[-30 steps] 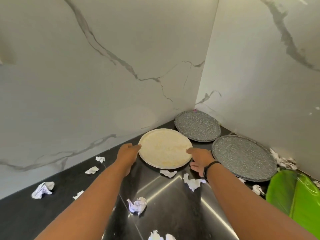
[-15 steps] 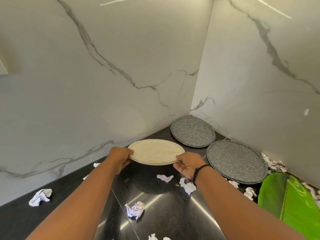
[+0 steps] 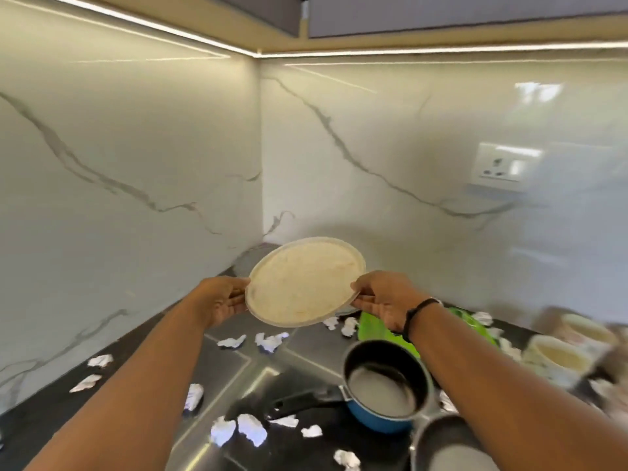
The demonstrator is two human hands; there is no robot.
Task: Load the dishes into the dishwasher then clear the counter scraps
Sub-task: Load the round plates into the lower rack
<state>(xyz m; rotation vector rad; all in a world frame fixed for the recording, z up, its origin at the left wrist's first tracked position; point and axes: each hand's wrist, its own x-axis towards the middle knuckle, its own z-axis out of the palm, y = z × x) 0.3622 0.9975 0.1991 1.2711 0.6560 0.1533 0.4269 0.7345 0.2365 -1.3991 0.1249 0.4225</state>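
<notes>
Both the left hand (image 3: 222, 300) and right hand (image 3: 382, 297) grip the cream plate (image 3: 304, 282) by its rim, raised above the black counter (image 3: 40, 419) strewn with paper scraps (image 3: 251, 428), in a marble-walled corner (image 3: 136, 158)

Both hands have raised the cream plate (image 3: 304, 282) well above the counter.

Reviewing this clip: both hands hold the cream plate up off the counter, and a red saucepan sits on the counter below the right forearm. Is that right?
Not quite. The saucepan is blue outside with a dark interior, not red; the head view shows it. The rest holds: the left hand and right hand grip opposite edges of the cream plate, lifted off the counter, with the saucepan below the right forearm.
</notes>
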